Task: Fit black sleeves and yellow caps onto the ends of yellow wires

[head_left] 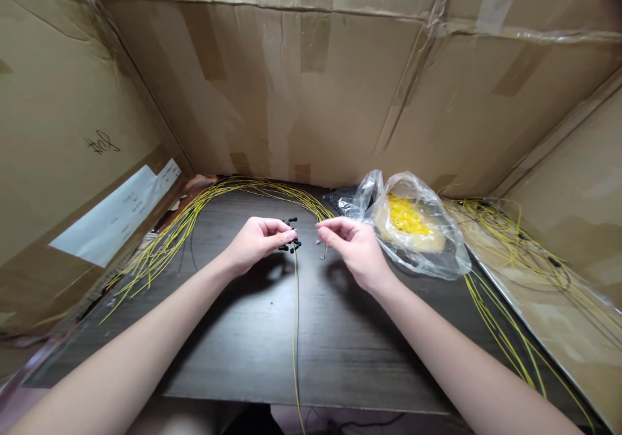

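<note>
Between the thumb and fingers of my left hand (266,239) is pinched the upper end of a yellow wire (294,331), which hangs down past the table's front edge. Several small black connectors (295,247) lie just beyond and beside those fingertips. A short way to the right, my right hand (354,244) is closed in a pinch near a bundle of yellow wires (276,188). Small metallic pieces (319,241) show at its fingertips; how they are held is unclear. The two hands are apart.
A clear plastic bag (457,253) of small yellow pieces (408,214) sits at the back right, beside a bag of dark pieces (343,201). More yellow wires (505,227) lie on cardboard at right. Cardboard walls (311,98) enclose the dark table (243,357).
</note>
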### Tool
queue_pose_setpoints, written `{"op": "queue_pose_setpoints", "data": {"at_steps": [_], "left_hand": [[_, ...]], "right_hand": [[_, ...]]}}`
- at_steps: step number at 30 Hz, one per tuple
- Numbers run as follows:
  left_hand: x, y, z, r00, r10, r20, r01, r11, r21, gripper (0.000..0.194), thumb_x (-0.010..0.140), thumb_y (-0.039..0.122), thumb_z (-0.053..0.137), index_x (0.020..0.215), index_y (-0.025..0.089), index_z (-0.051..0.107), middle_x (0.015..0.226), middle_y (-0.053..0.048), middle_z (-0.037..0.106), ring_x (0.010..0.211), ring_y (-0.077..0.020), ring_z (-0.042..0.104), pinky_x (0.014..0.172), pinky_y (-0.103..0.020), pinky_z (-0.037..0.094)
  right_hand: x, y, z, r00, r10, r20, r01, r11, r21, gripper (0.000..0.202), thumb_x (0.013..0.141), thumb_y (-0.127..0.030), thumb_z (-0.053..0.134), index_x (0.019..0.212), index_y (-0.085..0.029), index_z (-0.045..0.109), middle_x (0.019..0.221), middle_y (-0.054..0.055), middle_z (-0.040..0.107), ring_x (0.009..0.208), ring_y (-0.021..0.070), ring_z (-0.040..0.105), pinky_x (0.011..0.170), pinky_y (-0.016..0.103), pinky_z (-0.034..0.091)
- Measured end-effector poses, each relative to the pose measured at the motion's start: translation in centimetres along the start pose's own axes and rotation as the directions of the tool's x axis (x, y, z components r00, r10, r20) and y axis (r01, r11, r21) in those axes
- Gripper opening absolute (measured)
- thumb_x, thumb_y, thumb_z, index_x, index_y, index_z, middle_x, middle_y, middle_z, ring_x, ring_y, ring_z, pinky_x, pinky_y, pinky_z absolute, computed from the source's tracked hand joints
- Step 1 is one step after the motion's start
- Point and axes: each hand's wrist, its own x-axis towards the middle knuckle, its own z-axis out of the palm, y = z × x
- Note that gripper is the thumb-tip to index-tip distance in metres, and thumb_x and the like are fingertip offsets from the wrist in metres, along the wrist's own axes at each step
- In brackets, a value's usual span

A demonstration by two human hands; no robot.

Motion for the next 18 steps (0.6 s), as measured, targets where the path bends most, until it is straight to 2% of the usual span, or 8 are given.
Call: {"op": "queue_pose_setpoints", "data": {"at_steps": [3,6,10,18], "left_hand": [[-0.4,0.4,0.9,0.999,0.032,0.043,-0.034,0.998,0.059,0.031,0.075,0.042,0.076,0.077,0.011,0.072,0.056,0.001,0.051,0.048,-0.0057,0.034,0.043,-0.020,0.022],[-0.6,0.6,1.4,0.995,0.057,0.087,-0.065,0.995,0.081,0.031,0.076,0.043,0.074,0.076,0.012,0.071,0.060,0.000,0.054,0.052,-0.0076,0.039,0.045,-0.020,0.027],[-0.8,0.5,1.6,0.992,0.082,0.091,-0.091,0.992,0.091,0.030,0.077,0.043,0.073,0.077,0.012,0.071,0.064,-0.001,0.058,0.056,-0.0089,0.044,0.051,-0.021,0.032],[-1.2,0.5,2.0,0.991,0.072,0.109,-0.086,0.987,0.135,0.029,0.081,0.041,0.070,0.080,0.012,0.071,0.059,0.002,0.051,0.053,-0.0088,0.040,0.051,-0.022,0.030]], "right_hand": [[-0.6,1.1,0.6,0.985,0.165,0.046,-0.171,0.965,0.201,0.031,0.072,-0.041,0.079,0.093,-0.018,0.075,0.086,0.006,0.073,0.080,0.0173,0.066,0.076,0.033,0.052],[-0.7,1.4,0.7,0.965,0.246,0.094,-0.263,0.906,0.331,0.033,0.069,-0.039,0.082,0.093,-0.017,0.075,0.087,0.007,0.074,0.082,0.0165,0.067,0.081,0.033,0.052],[-0.6,1.4,1.1,0.961,0.257,0.102,-0.276,0.890,0.362,0.030,0.071,-0.039,0.081,0.091,-0.018,0.075,0.083,0.005,0.073,0.079,0.0152,0.066,0.077,0.030,0.052],[-1.4,2.6,0.8,0.976,0.196,0.095,-0.215,0.939,0.269,0.027,0.073,-0.034,0.081,0.095,-0.019,0.075,0.088,0.006,0.074,0.080,0.0166,0.066,0.079,0.033,0.053]]}}
